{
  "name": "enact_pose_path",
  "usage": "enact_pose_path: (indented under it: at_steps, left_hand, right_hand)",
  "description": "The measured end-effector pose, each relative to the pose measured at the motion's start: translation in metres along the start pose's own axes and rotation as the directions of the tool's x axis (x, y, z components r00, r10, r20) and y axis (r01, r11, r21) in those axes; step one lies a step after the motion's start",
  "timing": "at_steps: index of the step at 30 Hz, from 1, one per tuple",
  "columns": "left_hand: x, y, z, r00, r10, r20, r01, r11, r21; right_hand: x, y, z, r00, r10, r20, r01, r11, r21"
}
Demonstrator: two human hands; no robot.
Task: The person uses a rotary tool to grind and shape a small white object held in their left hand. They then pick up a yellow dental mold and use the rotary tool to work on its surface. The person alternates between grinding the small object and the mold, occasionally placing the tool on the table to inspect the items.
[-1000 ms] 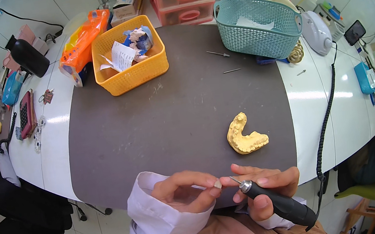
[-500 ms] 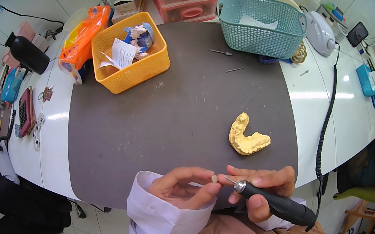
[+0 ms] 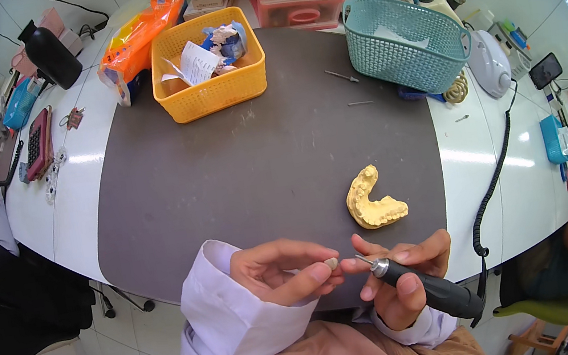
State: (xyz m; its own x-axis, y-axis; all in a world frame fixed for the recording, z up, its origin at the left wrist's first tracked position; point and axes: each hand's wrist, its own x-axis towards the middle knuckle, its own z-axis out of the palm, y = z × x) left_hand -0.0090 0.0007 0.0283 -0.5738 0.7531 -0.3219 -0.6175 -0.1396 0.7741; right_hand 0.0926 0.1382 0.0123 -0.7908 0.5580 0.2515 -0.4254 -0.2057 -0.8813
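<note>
Between the thumb and index finger of my left hand [image 3: 276,270] is a small off-white, tooth-shaped dental crown [image 3: 331,264]. My right hand [image 3: 412,294] wraps round a black rotary handpiece [image 3: 433,292] with a silver collar. A thin metal bur [image 3: 364,259] sticks out of its tip toward the crown, a short gap away from it. A fingertip of the right hand reaches close to the crown; whether it touches cannot be made out. Beyond my right hand, a yellow dental cast [image 3: 371,207] with a curved row of teeth lies on the grey mat [image 3: 225,179].
A yellow basket [image 3: 214,103] with paper and wrappers stands far left, a teal basket [image 3: 401,53] far right. Loose burs [image 3: 342,76] lie near the teal one. The handpiece's coiled cord [image 3: 492,183] runs along the right side. Other people sit at both sides.
The whole view has shifted slightly. Both hands keep their grips, and the bur tip is a little farther from the crown than before.
</note>
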Motion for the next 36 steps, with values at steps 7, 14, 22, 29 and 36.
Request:
enact_pose_path:
  at_steps: [7, 14, 22, 29, 36]
  left_hand:
    - [0.002, 0.002, 0.005, 0.994, 0.105, -0.006, -0.104, 0.991, 0.085]
    - [0.003, 0.002, 0.001, 0.96, 0.281, -0.01, -0.266, 0.919, 0.292]
    - [0.007, 0.004, -0.006, 0.943, 0.328, 0.058, -0.32, 0.844, 0.43]
    - [0.006, 0.007, -0.005, 0.944, 0.319, 0.08, -0.32, 0.834, 0.449]
    - [0.008, 0.005, -0.006, 0.902, 0.408, 0.141, -0.419, 0.749, 0.514]
  right_hand:
    - [-0.005, 0.004, -0.009, 0.994, -0.038, 0.103, 0.039, 0.999, -0.009]
    - [-0.003, 0.006, -0.003, 0.995, -0.031, 0.09, 0.039, 0.996, -0.081]
    - [-0.005, 0.003, -0.003, 0.997, 0.051, 0.065, -0.046, 0.996, -0.079]
    - [-0.004, 0.004, -0.005, 0.993, 0.018, 0.113, -0.011, 0.998, -0.058]
    - [-0.008, 0.009, -0.005, 0.996, -0.007, 0.093, 0.007, 1.0, 0.0]
